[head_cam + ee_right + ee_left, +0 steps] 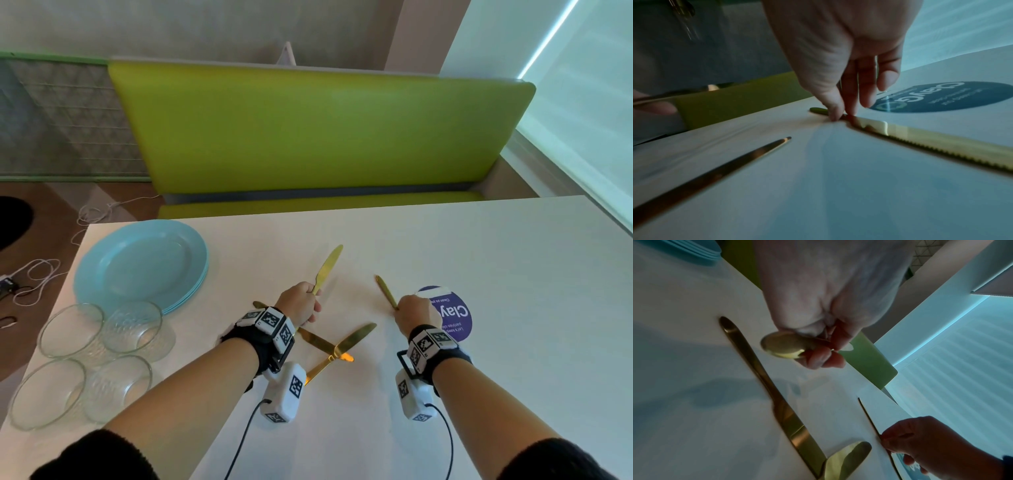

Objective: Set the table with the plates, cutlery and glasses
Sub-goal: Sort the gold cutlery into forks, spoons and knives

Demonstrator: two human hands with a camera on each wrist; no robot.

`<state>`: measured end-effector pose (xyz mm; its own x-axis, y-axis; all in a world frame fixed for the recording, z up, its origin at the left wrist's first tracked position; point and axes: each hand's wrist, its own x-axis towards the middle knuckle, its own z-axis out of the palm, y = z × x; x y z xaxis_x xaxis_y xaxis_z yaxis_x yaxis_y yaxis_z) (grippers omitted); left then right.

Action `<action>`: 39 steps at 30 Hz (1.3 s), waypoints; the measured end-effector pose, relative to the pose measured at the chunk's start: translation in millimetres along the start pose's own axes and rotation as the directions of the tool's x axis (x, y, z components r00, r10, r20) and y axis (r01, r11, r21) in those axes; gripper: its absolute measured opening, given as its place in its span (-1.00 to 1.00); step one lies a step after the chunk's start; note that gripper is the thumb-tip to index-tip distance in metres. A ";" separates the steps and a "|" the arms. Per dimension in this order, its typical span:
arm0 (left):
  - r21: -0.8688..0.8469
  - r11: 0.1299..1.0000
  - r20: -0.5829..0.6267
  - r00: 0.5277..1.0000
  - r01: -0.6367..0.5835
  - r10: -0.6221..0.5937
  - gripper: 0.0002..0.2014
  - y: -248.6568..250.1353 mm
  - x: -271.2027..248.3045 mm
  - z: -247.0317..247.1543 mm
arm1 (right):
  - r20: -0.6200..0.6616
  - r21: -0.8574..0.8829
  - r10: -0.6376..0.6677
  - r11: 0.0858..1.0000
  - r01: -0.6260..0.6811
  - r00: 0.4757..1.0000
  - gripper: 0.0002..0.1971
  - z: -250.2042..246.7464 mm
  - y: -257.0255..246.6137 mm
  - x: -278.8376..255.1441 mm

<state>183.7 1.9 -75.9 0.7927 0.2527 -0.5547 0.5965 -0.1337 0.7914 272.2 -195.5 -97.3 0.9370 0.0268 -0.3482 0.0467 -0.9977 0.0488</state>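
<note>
My left hand (301,305) grips a gold knife (328,269) by its handle and holds it off the white table (445,260), blade pointing away; the left wrist view shows its rounded handle end (781,345) sticking out of my fist (818,313). My right hand (414,311) pinches a second gold knife (386,290) that lies on the table; thumb and forefinger (835,112) hold its handle, with the serrated blade (941,145) toward my wrist. Two more gold knives (346,344) lie crossed between my wrists. Stacked blue plates (140,263) and several clear glasses (102,342) stand at the left.
A round purple sticker (457,318) lies flat under my right hand. A green bench (308,137) runs along the table's far edge. Cables lie on the floor (41,274) to the left. The table's right and far parts are bare.
</note>
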 end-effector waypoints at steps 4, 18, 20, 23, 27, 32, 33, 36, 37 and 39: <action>0.008 1.000 0.029 1.000 -0.009 0.008 -0.77 0.0 1.2 -4.3 | -0.005 -0.015 -0.009 1.000 0.009 1.000 -0.77 -1.9 0.5 1.7; 0.034 0.996 -0.006 0.997 -0.077 0.078 -0.76 -5.8 0.8 -13.2 | 0.002 -0.096 -0.037 0.995 0.037 0.999 -0.75 -4.6 2.6 -1.4; 0.035 0.996 -0.010 0.997 -0.076 0.077 -0.76 -6.5 0.8 -14.5 | 0.001 -0.095 -0.037 0.995 0.037 0.999 -0.75 -6.2 3.0 -0.7; 0.047 0.996 -0.013 0.997 -0.073 0.074 -0.76 -5.3 1.3 -15.7 | -0.002 -0.084 -0.018 0.996 0.018 1.000 -0.75 -7.0 4.5 -1.3; 0.052 0.997 -0.012 0.998 -0.059 0.060 -0.73 -2.6 4.6 -16.9 | -0.021 -0.101 -0.066 0.993 0.063 0.998 -0.74 -9.8 0.2 -3.5; 0.063 0.998 -0.049 0.998 -0.031 0.034 -0.64 1.3 14.1 -27.2 | -0.055 -0.261 -0.398 0.891 0.372 0.916 -0.71 -28.2 -16.8 -3.4; 0.073 0.997 -0.056 0.998 -0.024 0.028 -0.64 2.0 14.6 -29.8 | -0.053 -0.278 -0.452 0.863 0.421 0.891 -0.72 -33.2 -20.9 -4.7; 0.180 0.984 -0.047 0.999 -0.011 0.019 -0.60 4.9 15.0 -35.2 | -0.064 -0.322 -0.589 0.776 0.542 0.806 -0.72 -45.9 -37.7 -12.0; 0.191 0.982 -0.029 1.000 -0.002 0.008 -0.52 6.1 12.9 -35.3 | -0.066 -0.338 -0.629 0.744 0.576 0.774 -0.71 -48.5 -44.3 -15.9; 0.173 0.985 0.021 1.000 0.002 -0.006 -0.34 7.6 9.2 -32.5 | -0.058 -0.366 -0.700 0.678 0.637 0.712 -0.71 -50.9 -57.4 -24.4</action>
<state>191.4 34.4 -66.7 0.7915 0.2337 -0.5647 0.6111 -0.2966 0.7339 264.3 -135.8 -44.0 0.6544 0.7211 -0.2276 0.7554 -0.6368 0.1542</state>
